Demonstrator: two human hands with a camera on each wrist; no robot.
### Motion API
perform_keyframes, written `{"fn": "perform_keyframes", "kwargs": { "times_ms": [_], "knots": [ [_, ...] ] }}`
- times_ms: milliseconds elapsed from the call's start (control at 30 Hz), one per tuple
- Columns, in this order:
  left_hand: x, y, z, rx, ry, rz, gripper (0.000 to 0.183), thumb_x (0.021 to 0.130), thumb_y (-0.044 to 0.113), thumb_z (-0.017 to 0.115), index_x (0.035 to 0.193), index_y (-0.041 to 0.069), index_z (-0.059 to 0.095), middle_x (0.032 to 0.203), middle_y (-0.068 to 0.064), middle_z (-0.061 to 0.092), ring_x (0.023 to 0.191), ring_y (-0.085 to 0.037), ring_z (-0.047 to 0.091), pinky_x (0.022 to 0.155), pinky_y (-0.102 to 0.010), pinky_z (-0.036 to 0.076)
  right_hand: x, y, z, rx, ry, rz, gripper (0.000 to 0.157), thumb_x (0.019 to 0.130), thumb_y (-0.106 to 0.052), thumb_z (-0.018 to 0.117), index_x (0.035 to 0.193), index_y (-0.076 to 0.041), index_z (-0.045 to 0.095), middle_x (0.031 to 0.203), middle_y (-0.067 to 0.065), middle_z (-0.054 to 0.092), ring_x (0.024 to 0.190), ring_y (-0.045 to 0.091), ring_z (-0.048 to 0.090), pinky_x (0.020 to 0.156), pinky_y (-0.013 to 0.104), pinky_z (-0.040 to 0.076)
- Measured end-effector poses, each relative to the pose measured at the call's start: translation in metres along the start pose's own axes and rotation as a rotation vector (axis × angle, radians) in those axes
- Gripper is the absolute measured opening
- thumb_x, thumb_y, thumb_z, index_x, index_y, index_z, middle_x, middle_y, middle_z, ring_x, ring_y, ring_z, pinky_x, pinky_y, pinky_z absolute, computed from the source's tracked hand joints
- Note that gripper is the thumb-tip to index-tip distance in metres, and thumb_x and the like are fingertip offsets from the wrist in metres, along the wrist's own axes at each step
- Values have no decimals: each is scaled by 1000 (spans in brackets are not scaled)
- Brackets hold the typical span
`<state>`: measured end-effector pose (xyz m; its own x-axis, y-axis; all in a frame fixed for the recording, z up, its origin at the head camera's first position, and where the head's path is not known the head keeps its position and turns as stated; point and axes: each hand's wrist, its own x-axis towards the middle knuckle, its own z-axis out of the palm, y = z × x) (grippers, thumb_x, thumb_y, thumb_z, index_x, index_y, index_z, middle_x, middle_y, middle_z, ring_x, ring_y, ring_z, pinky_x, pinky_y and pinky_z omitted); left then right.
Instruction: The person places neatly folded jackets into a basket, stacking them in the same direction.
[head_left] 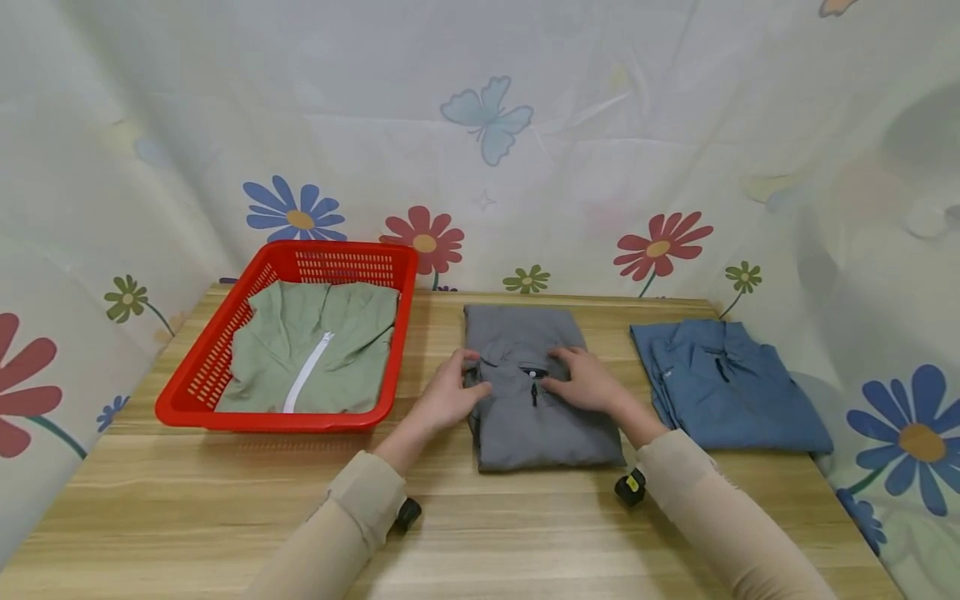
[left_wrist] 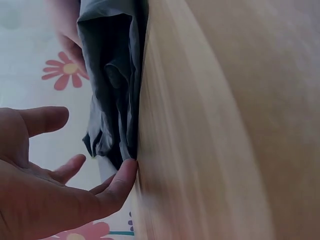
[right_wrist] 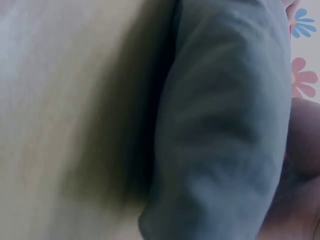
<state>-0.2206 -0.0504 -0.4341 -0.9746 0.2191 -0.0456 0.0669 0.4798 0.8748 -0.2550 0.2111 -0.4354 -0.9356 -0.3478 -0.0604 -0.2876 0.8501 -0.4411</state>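
Note:
A folded grey jacket (head_left: 551, 437) with a short dark zip at its collar lies flat on the wooden table. At its left edge is my left hand (head_left: 452, 392), thumb and fingers spread apart; in the left wrist view a fingertip touches the jacket's lower edge (left_wrist: 117, 85) by the table. On top of the jacket, right of the zip, rests my right hand (head_left: 587, 382) with its fingers loosely bent. In the right wrist view the jacket's side (right_wrist: 225, 120) hides most of that hand, and only part of it shows at the right edge.
To the left stands a red plastic basket (head_left: 273, 422) holding a folded light green garment (head_left: 262, 367) with a white zip. A folded blue garment (head_left: 742, 408) lies on the table's right side. Flower-printed curtain (head_left: 570, 192) hangs behind the table.

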Motion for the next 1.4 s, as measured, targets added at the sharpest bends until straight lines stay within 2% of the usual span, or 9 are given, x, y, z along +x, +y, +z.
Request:
{"fn": "perform_keyframes", "kwargs": {
  "times_ms": [200, 400, 567, 733, 833, 933, 1067, 1200, 1400],
  "knots": [
    [-1, -5, -3, -6, 21, -19, 56, 99, 18, 67, 147, 3, 45, 149, -21, 47, 123, -38, 51, 104, -53, 43, -2, -7, 3, 44, 9, -23, 65, 101, -29, 66, 150, 7, 43, 148, 32, 45, 138, 48, 41, 111, 59, 36],
    [-2, -4, -7, -10, 61, -40, 60, 98, 18, 67, 149, 1, 42, 151, -23, 45, 134, -36, 46, 111, -52, 37, -8, -3, 4, 245, 99, -20, 54, 101, -14, 64, 145, 11, 44, 145, 33, 47, 137, 48, 43, 111, 59, 36],
    [0, -4, -9, 15, 55, -51, 67, 98, 20, 67, 155, 2, 37, 155, -21, 43, 143, -36, 40, 115, -52, 34, -17, 5, -5, 280, 170, 55, 45, 102, -8, 60, 139, 13, 48, 140, 36, 47, 132, 51, 44, 107, 61, 39],
    [2, -3, -11, 36, 35, -61, 72, 98, 22, 67, 159, 5, 33, 159, -19, 38, 145, -36, 36, 116, -53, 32, -27, 12, -16, 307, 74, 202, 54, 104, -16, 58, 144, 15, 38, 137, 41, 45, 127, 53, 48, 99, 61, 45],
    [4, -3, -11, 40, 26, -70, 74, 98, 23, 67, 160, 3, 31, 161, -19, 36, 146, -36, 35, 116, -53, 31, -30, 13, -19, 327, 5, 241, 61, 105, -19, 57, 149, 13, 32, 132, 39, 51, 119, 49, 55, 94, 57, 49],
    [7, -3, -11, 30, 22, -88, 78, 99, 25, 66, 161, 2, 26, 162, -20, 33, 147, -35, 34, 117, -52, 30, -30, 13, -19, 322, -6, 259, 63, 104, -22, 59, 151, 11, 33, 129, 35, 57, 114, 44, 60, 91, 54, 51],
    [11, -4, -9, -24, 31, -116, 83, 99, 26, 66, 162, -1, 19, 160, -25, 33, 146, -36, 34, 116, -51, 32, -27, 12, -19, 334, 10, 294, 64, 103, -24, 62, 151, 8, 36, 128, 32, 59, 112, 41, 61, 89, 52, 52],
    [13, -4, -7, -141, 55, -156, 87, 98, 22, 66, 161, -6, 13, 157, -31, 33, 144, -39, 36, 116, -51, 33, -25, 13, -17, 399, 13, 319, 64, 101, -21, 64, 151, 6, 36, 129, 32, 57, 112, 41, 60, 89, 51, 51],
    [18, -8, -5, -278, 92, -200, 85, 98, 19, 65, 159, -9, 13, 153, -34, 37, 142, -39, 38, 115, -50, 33, -23, 20, -12, 492, 35, 329, 63, 99, -17, 68, 150, 5, 38, 125, 30, 58, 108, 40, 61, 88, 51, 51]
  ]
}}
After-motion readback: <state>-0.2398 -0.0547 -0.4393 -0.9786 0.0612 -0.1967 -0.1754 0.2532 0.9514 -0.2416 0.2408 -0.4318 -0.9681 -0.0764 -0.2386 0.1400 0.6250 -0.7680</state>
